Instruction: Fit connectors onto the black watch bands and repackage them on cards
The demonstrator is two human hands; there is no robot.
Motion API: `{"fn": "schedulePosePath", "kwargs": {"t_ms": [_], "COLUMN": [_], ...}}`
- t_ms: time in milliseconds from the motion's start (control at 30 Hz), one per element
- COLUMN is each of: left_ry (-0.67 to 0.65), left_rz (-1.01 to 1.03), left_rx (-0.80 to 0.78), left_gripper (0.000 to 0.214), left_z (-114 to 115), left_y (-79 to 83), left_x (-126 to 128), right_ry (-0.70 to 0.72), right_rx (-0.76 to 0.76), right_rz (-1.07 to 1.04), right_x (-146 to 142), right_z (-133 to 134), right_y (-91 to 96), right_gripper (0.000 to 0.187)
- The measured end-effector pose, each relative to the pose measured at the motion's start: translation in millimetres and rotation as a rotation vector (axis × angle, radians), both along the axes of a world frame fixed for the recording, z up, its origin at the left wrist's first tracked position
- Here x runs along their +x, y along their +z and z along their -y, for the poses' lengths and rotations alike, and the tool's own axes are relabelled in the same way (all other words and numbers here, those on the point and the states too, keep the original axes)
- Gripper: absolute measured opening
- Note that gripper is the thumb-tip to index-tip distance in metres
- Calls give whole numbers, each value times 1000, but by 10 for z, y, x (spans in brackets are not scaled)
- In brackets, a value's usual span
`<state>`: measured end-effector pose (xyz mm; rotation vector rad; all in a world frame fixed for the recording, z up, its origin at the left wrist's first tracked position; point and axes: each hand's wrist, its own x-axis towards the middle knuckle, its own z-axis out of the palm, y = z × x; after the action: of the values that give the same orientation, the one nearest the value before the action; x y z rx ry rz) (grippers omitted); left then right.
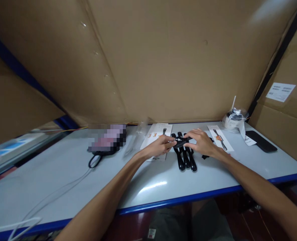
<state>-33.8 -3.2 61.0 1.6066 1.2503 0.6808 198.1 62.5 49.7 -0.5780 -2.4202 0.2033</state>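
My left hand (157, 147) and my right hand (200, 142) meet near the middle of the table, fingers pinched on a small black piece (180, 144). Its exact kind is too small to make out, and fingertips cover both of its ends. Beneath it, side by side, lie several black tools (187, 162) with glossy rounded handles pointing toward me; my hands hide part of their middles. Left of them, partly under my left hand, are white printed cards (148, 134) with orange marks. Another white card (220, 138), picturing a black long-handled tool, lies beyond my right forearm.
Clear plastic bags (135, 140) lie left of the cards. Farther left is a blurred-out dark-edged item (108, 139) with a black loop and a pale cable. A plastic-wrapped cup (233, 119) and a black phone (261, 141) are at the right. Cardboard walls (163, 60) enclose the table.
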Motion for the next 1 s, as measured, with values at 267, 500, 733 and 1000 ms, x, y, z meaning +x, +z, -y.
{"fn": "schedulePosePath", "kwargs": {"t_ms": [267, 500, 733, 1000], "left_ry": [-27, -52, -92, -89], "left_rz": [-49, -76, -80, -77], "left_rx": [46, 100, 126, 128], "left_gripper": [39, 40, 44, 43], "left_z": [31, 19, 7, -5], "left_y": [75, 74, 86, 83], "left_x": [-49, -80, -125, -124], "right_ry": [0, -4, 25, 13], "right_rx": [70, 151, 294, 337], "right_rz": [-19, 54, -17, -28], "right_x": [-26, -30, -29, -44], "right_z": [10, -6, -27, -28], "right_y": [-21, -45, -77, -102], "right_gripper": [22, 27, 28, 27]}}
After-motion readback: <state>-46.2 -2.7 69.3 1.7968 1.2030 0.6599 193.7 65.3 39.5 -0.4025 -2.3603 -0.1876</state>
